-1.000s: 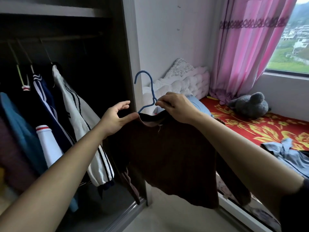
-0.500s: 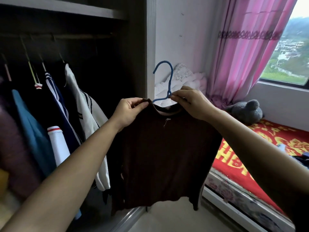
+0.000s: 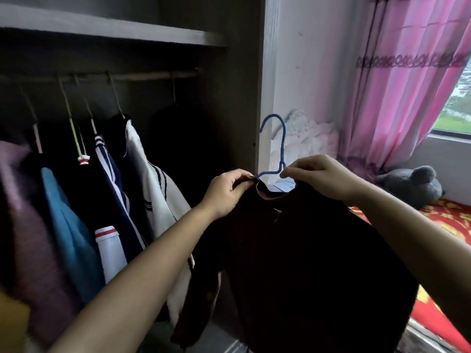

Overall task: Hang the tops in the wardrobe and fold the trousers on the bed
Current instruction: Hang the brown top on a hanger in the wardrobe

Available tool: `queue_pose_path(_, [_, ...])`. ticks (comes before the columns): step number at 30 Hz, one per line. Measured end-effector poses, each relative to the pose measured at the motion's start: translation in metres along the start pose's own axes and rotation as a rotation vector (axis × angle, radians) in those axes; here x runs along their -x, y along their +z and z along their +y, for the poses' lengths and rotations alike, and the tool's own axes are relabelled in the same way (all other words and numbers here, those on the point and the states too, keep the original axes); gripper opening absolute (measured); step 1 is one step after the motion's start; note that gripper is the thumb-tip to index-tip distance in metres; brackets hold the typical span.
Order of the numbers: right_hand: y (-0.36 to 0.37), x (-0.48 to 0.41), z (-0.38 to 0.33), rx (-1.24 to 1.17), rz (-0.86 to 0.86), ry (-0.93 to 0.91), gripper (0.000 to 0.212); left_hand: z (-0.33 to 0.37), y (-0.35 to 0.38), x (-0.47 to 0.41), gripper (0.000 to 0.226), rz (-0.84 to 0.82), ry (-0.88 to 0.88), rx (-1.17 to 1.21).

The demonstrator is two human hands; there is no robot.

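A person stands at the open wardrobe with a dark brown top held up in front of it on a blue hanger, not yet on the rail. The left hand pinches the collar against the hanger's left arm. The right hand curls round the wire just below its neck, with the hook standing free above both. The likeliest slip from here is the wide neckline sliding off one hanger arm once the pinch is let go, dropping the top to the floor. The hook could also clip the wardrobe's side panel or miss the rail on the reach in. The hanging sleeves could drag on the white striped jacket at the near end of the row and pull it askew. No brand or writing can be read. A small tag inside the collar is too dark to make out, and the yellow figures on the bed's red cover may be lettering but are blurred.
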State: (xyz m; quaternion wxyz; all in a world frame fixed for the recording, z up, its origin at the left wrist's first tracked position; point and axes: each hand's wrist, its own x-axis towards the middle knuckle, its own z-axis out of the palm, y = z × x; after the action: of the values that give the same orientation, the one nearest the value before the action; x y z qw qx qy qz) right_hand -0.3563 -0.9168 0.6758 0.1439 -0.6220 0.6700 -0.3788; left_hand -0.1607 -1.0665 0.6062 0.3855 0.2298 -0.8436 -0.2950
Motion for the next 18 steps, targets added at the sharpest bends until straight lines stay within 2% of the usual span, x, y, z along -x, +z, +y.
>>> queue_pose_path(4, [0.034, -0.051, 0.009, -0.557, -0.197, 0.176, 0.017, -0.041, -0.024, -0.025, 0.019, 0.005, -0.035, -0.160])
queue_pose_path(7, [0.054, -0.099, 0.007, -0.844, -0.385, 0.266, 0.045, -0.066, -0.055, -0.051, 0.024, 0.021, -0.069, -0.374])
queue_pose_path(8, [0.060, -0.116, 0.004, -0.916, -0.455, 0.264, 0.048, -0.073, -0.069, -0.062, 0.026, 0.027, -0.078, -0.486])
queue_pose_path(10, [0.069, -0.151, -0.005, -1.036, -0.536, 0.175, 0.038, -0.084, -0.097, -0.084, 0.034, 0.063, -0.113, -0.709])
queue_pose_path(13, [0.087, -0.199, -0.023, -1.027, -0.497, -0.025, 0.039, -0.094, -0.140, -0.109, 0.048, 0.194, -0.173, -0.930])
queue_pose_path(18, [0.117, -0.265, -0.053, -0.941, -0.333, -0.153, 0.029, -0.097, -0.206, -0.131, 0.067, 0.375, -0.286, -1.196])
